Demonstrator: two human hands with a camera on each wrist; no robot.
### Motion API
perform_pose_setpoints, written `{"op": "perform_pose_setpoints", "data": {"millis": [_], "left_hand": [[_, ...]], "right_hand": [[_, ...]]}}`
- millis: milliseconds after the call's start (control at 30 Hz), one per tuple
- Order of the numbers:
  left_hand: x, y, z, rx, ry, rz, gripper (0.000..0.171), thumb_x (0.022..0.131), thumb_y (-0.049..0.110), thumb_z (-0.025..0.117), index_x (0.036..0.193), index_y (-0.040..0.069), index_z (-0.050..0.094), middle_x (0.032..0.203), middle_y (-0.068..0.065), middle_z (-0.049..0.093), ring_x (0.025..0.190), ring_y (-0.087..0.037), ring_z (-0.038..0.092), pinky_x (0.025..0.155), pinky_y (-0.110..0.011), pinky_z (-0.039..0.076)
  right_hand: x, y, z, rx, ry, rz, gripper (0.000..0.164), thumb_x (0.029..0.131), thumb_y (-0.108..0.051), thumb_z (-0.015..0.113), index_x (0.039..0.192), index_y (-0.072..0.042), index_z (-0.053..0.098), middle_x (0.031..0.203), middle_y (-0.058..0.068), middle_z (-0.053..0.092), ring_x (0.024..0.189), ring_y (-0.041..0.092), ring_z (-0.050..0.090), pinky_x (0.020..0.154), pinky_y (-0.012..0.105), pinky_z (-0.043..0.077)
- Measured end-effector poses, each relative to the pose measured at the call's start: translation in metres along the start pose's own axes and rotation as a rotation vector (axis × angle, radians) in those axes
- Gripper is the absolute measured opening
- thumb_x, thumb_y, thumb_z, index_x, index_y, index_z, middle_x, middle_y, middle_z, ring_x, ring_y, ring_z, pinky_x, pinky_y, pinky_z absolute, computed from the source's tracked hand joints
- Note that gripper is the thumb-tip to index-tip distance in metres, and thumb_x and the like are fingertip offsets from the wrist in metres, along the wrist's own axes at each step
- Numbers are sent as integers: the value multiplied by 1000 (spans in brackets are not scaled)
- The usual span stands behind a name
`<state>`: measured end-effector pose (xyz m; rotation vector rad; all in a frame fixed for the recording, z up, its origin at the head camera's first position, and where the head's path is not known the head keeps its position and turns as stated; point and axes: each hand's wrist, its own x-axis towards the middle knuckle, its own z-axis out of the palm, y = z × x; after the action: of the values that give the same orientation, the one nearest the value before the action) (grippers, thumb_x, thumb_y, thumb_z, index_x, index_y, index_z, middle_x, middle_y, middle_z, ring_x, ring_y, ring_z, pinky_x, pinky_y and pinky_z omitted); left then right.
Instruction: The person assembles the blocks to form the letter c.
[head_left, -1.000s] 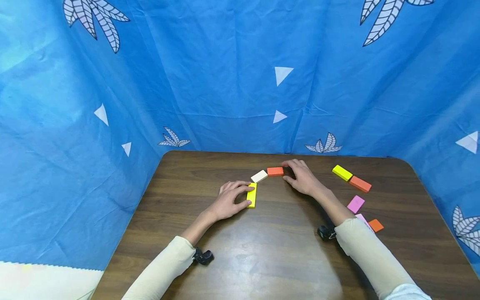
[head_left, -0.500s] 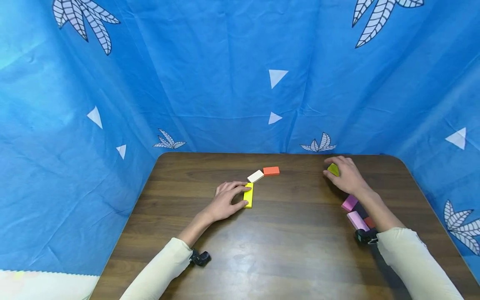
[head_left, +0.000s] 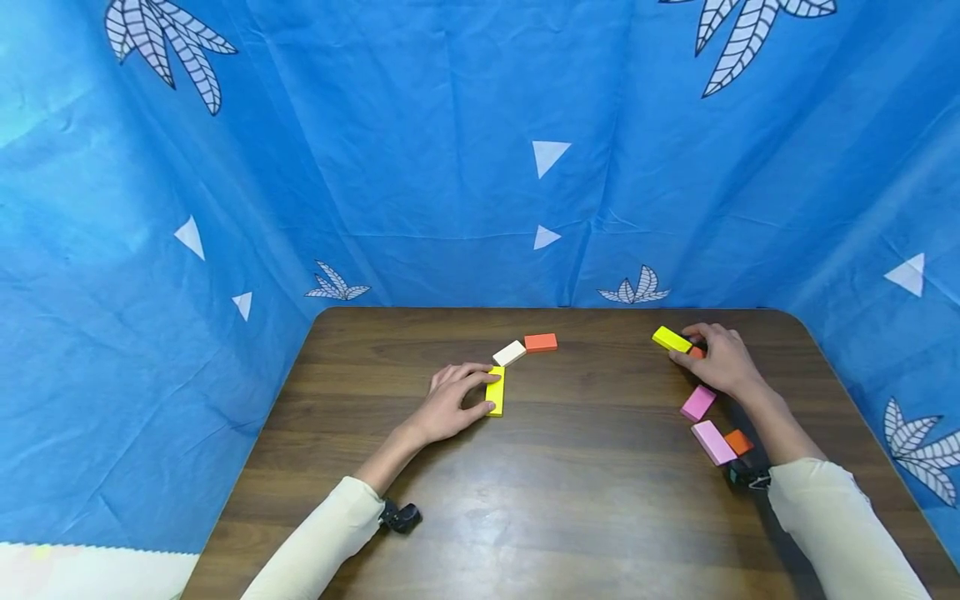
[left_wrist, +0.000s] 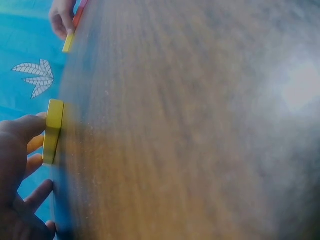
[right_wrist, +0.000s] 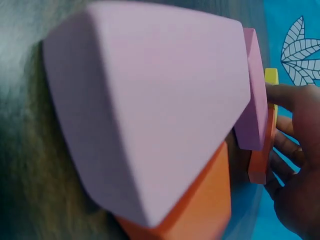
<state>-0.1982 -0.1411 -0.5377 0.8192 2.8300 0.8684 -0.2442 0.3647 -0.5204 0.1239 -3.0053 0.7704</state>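
In the head view my left hand holds a yellow block lying on the table, thumb at its near part and index finger at its far part. A white block lies just beyond it at an angle, followed by an orange-red block. Over at the right, my right hand has thumb and index finger around the right end of another yellow block. An orange block shows between these fingers, mostly hidden by the hand. The right wrist view shows the thumb overlapping that yellow block.
Below my right hand lie a pink block, a light pink block and an orange block beside it. The brown wooden table ends at a blue patterned cloth behind.
My right hand has left the orange-red block in the middle and moved right to the second yellow block, then slightly further right along it. The left hand stays on its yellow block.
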Motion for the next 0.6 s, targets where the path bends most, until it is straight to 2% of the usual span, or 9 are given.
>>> {"op": "perform_pose_setpoints", "data": {"millis": [233,600], "left_hand": [[2,-1,1,4,19,26,49,103,38,72,150,27,64,161,1,56,154,-29,47,129,-71,20],[0,-1,2,4,24,13,48,102,37,74,148,26,65,159,2,57,153,-28,47,129,-71,20]], "right_hand": [[0,1,0,-6,34,-30,45,97,-19,75,128,11,64,121,35,63,107,46,49,87,53,39],[2,-2,6,26,27,-43,44,101,-21,70,133,9,62,128,33,59,113,48,48,94,63,44]]}}
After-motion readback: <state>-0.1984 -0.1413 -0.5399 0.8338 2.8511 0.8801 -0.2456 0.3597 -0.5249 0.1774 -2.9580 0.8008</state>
